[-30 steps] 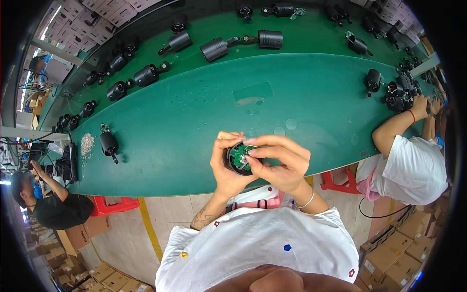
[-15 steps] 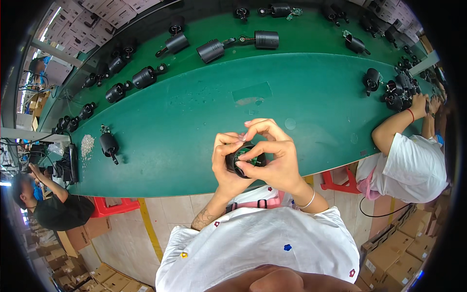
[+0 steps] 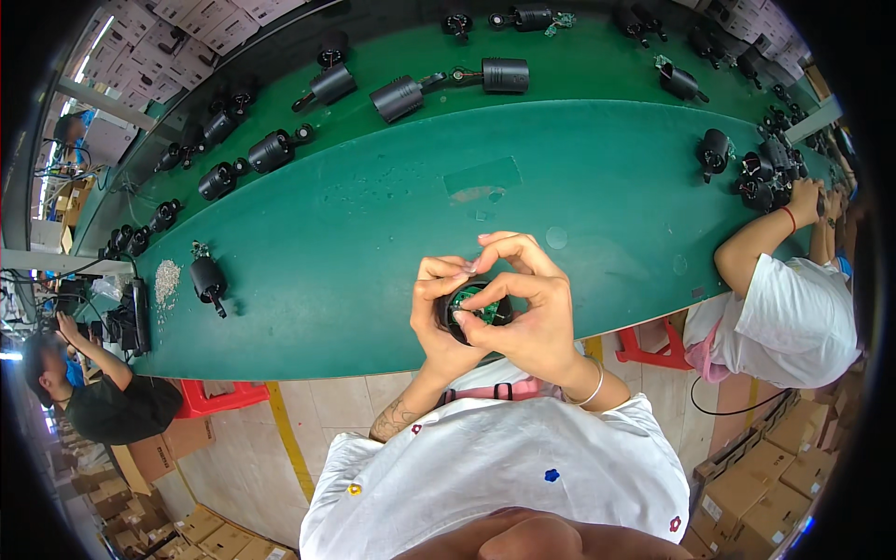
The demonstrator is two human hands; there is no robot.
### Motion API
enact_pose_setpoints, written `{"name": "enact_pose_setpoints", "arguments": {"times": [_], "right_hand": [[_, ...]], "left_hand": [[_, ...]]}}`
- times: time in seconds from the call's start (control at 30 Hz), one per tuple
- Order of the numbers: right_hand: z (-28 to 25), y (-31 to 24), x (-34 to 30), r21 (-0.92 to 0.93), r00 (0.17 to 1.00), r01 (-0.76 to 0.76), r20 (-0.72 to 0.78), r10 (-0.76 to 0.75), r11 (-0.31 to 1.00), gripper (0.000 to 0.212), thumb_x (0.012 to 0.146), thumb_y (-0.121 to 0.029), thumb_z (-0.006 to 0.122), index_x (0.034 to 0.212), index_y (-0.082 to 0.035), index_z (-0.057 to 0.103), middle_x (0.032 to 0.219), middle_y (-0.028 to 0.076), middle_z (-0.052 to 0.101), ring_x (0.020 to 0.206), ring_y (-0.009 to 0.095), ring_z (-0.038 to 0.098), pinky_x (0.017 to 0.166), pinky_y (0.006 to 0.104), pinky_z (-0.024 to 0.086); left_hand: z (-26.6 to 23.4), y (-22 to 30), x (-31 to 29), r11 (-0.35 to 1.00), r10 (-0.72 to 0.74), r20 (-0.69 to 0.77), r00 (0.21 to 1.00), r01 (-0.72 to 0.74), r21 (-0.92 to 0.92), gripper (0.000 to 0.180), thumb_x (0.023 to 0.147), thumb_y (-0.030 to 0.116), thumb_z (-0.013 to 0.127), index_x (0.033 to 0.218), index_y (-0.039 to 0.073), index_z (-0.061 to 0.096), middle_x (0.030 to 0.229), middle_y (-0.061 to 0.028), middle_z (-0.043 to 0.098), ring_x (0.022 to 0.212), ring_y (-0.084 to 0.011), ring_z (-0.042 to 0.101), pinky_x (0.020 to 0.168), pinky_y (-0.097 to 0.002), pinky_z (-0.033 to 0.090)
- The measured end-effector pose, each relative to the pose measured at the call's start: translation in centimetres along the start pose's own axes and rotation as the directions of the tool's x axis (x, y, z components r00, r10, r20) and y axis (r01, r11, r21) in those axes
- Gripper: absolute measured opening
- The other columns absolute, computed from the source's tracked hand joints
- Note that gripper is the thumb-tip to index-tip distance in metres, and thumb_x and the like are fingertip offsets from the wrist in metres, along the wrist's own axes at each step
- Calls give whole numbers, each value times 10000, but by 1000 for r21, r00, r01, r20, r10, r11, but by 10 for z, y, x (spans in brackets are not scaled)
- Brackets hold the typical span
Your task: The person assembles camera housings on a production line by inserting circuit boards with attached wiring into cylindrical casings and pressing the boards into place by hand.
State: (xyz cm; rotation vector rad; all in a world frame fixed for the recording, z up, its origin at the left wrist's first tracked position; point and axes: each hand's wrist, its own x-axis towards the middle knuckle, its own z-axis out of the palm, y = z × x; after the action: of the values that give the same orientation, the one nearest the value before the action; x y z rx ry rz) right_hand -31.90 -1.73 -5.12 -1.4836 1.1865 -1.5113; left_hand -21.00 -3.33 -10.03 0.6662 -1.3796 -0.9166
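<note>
Close in front of my body, above the near edge of the bench, my left hand is wrapped around a short black cylindrical housing. Its round end faces up, and a green circuit board shows inside the rim. My right hand comes in from the right side, thumb and index finger pinched together over the board. Whatever lies between those fingertips is too small and too covered to make out. The tips of both hands nearly meet above the housing's far rim.
Black cylindrical units lie along a darker green strip beyond the bench. Another unit rests at left beside small pale pieces. Co-workers sit at left and right, the right one near clustered black units.
Both hands have shifted slightly right and down with the housing, and more of the board shows. The black units on the far strip have moved a little to the left.
</note>
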Motion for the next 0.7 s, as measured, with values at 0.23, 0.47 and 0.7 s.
{"name": "enact_pose_setpoints", "arguments": {"times": [0.23,0.47,0.7], "right_hand": [[-1,0,0,-20,999,-26,29,26,999,114,614,-35,762,688,-77,686,999,25,580,1132,282,506,887,394,448],[-3,3,-3,-56,999,31,13,-30,998,139,639,-28,763,737,-65,672,1044,57,574,1179,296,475,948,408,423],[5,11,-6,215,984,-58,-152,92,975,376,724,16,707,1053,-41,534,1255,125,473,1153,292,493,966,409,428]], "left_hand": [[2,-3,-1,994,48,-6,999,-47,94,398,732,-48,603,1077,119,500,975,-88,495,945,-218,513,787,-353,457],[2,-6,2,981,102,-32,994,-95,168,445,713,-9,687,1099,122,511,1006,-89,504,950,-243,516,833,-401,486],[1,-11,3,916,233,-22,972,-212,340,422,735,22,701,1097,129,511,1001,-79,504,949,-250,517,825,-393,476]]}}
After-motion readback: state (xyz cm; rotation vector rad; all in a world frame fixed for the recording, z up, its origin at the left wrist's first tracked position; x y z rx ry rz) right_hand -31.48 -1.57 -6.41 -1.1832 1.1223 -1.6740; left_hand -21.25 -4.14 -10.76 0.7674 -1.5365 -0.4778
